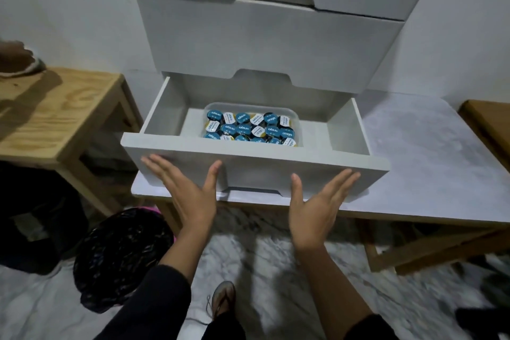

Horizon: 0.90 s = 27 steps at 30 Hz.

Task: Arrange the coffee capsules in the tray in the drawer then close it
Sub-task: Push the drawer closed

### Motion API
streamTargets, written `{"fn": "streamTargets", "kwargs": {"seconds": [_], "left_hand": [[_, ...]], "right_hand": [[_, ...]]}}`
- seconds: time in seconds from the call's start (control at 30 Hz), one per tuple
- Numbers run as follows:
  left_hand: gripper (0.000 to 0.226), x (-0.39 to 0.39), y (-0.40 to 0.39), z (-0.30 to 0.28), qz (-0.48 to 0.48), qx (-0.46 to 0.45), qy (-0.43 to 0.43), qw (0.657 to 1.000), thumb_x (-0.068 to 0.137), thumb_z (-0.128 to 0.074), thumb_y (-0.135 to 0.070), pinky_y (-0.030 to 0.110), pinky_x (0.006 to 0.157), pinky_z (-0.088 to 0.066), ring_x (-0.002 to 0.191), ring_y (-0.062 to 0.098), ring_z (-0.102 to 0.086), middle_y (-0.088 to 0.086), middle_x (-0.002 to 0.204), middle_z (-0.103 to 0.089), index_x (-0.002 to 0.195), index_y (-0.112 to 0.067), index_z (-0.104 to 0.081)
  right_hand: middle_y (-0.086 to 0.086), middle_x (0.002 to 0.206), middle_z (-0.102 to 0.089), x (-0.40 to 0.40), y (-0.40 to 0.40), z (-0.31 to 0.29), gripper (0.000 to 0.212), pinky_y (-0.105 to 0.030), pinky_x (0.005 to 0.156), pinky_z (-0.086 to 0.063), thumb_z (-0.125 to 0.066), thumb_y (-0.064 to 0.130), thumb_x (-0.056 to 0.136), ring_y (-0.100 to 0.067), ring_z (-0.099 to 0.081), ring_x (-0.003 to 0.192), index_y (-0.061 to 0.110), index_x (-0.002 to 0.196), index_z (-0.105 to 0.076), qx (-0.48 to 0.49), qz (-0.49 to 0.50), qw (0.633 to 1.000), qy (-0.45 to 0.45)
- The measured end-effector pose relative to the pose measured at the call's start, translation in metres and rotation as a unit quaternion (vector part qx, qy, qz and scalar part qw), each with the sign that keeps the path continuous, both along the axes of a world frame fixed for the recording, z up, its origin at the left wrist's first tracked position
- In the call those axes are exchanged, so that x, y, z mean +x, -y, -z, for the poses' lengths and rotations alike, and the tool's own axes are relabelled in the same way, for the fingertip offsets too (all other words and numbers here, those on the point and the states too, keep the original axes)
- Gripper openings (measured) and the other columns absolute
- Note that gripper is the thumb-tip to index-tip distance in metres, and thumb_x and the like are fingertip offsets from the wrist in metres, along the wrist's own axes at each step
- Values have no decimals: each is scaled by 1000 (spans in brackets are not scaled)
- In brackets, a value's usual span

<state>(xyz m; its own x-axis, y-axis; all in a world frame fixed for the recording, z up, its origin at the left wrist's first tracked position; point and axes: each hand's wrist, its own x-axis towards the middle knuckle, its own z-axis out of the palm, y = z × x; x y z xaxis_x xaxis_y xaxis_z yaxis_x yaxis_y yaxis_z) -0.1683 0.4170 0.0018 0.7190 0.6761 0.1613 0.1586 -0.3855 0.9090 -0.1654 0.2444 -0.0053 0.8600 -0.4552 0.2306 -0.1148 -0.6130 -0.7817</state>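
Closing step: the bottom drawer [256, 163] of the white drawer unit [273, 44] stands pulled out, with the clear plastic tray [296, 119] of blue- and white-lidded coffee capsules [249, 127] inside near its back; an even, square push from both palms should slide it home without jolting the capsules. The left hand [183, 190] and right hand [317, 201] are both open, fingers straight and spread against the drawer front, holding nothing
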Motion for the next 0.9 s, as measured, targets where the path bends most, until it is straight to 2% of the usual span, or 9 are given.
{"fn": "streamTargets", "kwargs": {"seconds": [0.07,0.2,0.27,0.43,0.57,0.73,0.9], "left_hand": [[119,5,-2,11,-1,-7,33,999,72,-66,-51,31,118,-10,145,27,11,19,154,21,143,-1,15],[118,20,-4,27,2,-10,90,996,73,-70,-45,-2,106,2,144,30,12,26,152,21,143,4,13],[119,31,-5,31,-3,-4,103,995,73,-70,-45,-6,103,1,144,32,11,27,152,20,142,5,12],[119,60,-7,34,-8,-1,114,993,72,-67,-53,23,116,-12,145,29,10,23,153,20,143,2,12],[118,80,-8,32,-8,12,117,993,73,-65,-55,21,113,-12,145,29,8,23,153,18,144,2,11],[117,118,-13,27,-4,36,117,992,73,-57,-65,46,118,-20,145,34,8,24,154,16,145,0,8],[116,147,-16,26,5,45,109,993,75,-58,-63,44,121,-10,144,35,14,26,153,18,144,2,9]], "right_hand": [[-7,156,15,7,-3,8,103,-53,113,-24,-50,63,78,-24,3,145,12,145,10,20,10,999,30],[-6,156,17,26,-8,21,104,-53,113,-23,-53,62,79,-21,6,145,14,145,12,30,21,996,78],[-6,156,15,37,-9,26,103,-53,112,-25,-53,63,79,-21,5,145,15,145,10,28,29,995,90],[-10,157,11,69,-13,31,103,-47,112,-30,-53,63,79,-22,-1,145,12,146,7,39,37,991,123],[-12,157,10,92,-16,32,100,-44,115,-25,-58,54,82,-22,1,145,9,146,4,64,25,985,159],[-16,156,6,126,-21,25,98,-37,117,-20,-60,51,82,-25,1,145,5,146,0,63,27,982,177],[-21,155,4,156,-21,25,98,-45,116,-21,-61,49,81,-29,1,144,1,145,-4,62,17,980,190]]}}
